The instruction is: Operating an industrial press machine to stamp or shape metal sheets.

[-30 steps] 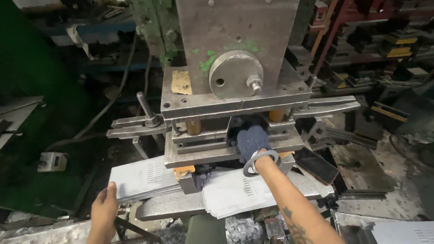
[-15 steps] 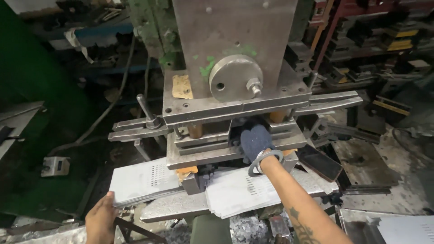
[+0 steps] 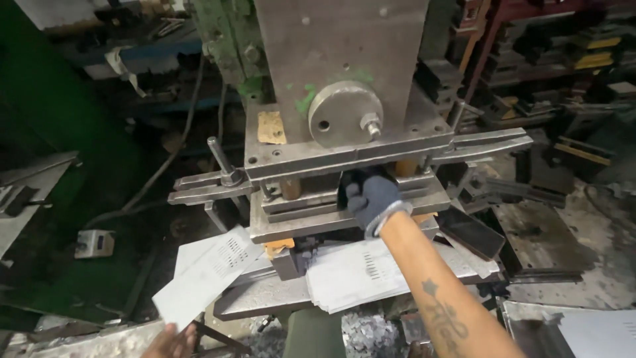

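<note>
My right hand (image 3: pixel 372 199), in a dark blue glove, reaches into the gap of the grey press die (image 3: pixel 311 219) and its fingers are hidden between the plates. My left hand (image 3: pixel 173 341) shows only at the bottom edge and grips the lower corner of a white punched sheet (image 3: pixel 209 275), which tilts up toward the press. A stack of similar white sheets (image 3: pixel 354 275) lies on the press table under my right forearm.
The large grey press body with a round steel disc (image 3: pixel 344 113) rises behind the die. A vertical lever (image 3: pixel 218 158) stands at its left. Metal dies and scrap fill the shelves (image 3: pixel 563 59) at right. Metal offcuts (image 3: pixel 361 335) lie below the table.
My left hand has taken the white sheet off the left side of the table and lifted it toward me. My right hand has pushed slightly deeper into the die gap.
</note>
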